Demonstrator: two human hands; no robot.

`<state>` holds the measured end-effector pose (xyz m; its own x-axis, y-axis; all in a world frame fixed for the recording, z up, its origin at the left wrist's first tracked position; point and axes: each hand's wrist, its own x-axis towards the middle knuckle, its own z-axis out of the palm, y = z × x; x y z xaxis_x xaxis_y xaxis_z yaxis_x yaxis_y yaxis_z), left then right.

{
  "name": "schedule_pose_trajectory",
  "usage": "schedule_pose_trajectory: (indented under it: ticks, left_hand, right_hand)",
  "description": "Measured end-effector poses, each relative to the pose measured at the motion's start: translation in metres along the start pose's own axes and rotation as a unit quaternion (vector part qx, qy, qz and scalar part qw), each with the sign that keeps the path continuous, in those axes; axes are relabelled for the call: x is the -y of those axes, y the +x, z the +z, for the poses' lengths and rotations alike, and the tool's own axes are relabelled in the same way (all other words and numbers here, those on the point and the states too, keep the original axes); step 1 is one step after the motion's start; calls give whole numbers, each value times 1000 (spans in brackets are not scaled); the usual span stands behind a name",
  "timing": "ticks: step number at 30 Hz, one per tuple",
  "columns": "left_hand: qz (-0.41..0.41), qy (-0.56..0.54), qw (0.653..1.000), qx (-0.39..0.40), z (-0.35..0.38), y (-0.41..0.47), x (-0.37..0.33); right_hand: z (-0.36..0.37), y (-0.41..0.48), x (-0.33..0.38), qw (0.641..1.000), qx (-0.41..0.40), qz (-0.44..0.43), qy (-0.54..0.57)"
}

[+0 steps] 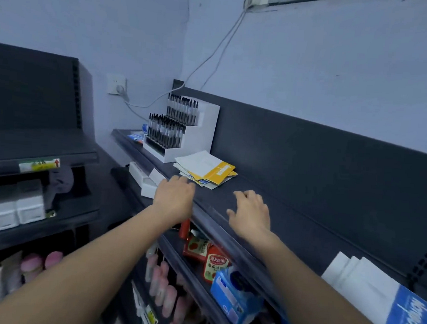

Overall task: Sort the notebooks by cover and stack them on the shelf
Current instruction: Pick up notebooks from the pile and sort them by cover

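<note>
A loose, messy pile of notebooks (206, 170) lies on the dark top shelf (268, 191), white covers with yellow bands uppermost and a bit of blue showing underneath. A second stack with white and blue covers (380, 297) rests on the same shelf at the near right. My left hand (176, 197) hovers at the pile's front edge, fingers spread, holding nothing. My right hand (250, 212) is over the bare shelf to the pile's right, palm down, fingers apart and empty.
A white tiered pen display (184, 132) stands just behind the pile. A cable (215, 50) runs down the wall to a socket. Under the shelf sit red sauce packets (213, 260) and a blue pack (235, 297). Another dark rack (31, 149) stands at left.
</note>
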<state>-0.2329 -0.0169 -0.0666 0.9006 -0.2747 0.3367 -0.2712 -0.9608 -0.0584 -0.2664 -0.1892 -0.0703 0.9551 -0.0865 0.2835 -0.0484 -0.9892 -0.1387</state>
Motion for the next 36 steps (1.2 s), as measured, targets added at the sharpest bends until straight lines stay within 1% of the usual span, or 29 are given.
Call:
schedule_pose_trajectory:
  ticks: [8,13,18,23,25,28,31,34,36]
  left_hand:
    - [-9,6,1000,15,37,90,33]
    - [-8,1,1000,23,57,135,48]
    - [7,-15,999,43,79,176,62]
    - [1,-37,996,84,104,213,75]
    - [7,-49,993,105,110,226,78]
    - [19,-82,992,98,113,241,83]
    - [34,-127,987,95,113,250,84]
    - [59,-173,979,85,113,252,77]
    - [84,-161,980,85,115,251,70]
  right_hand:
    - [34,99,8,1000,20,-9,16]
    - [56,144,9,999,47,2,19]
    - [79,176,9,997,61,31,30]
    - [95,201,12,990,66,97,75]
    - [100,209,16,983,73,130,111]
    - [106,219,22,970,82,173,150]
    - [109,225,26,954,61,223,192]
    - [109,226,28,923,28,280,262]
    - [109,226,28,896,-1,315,312]
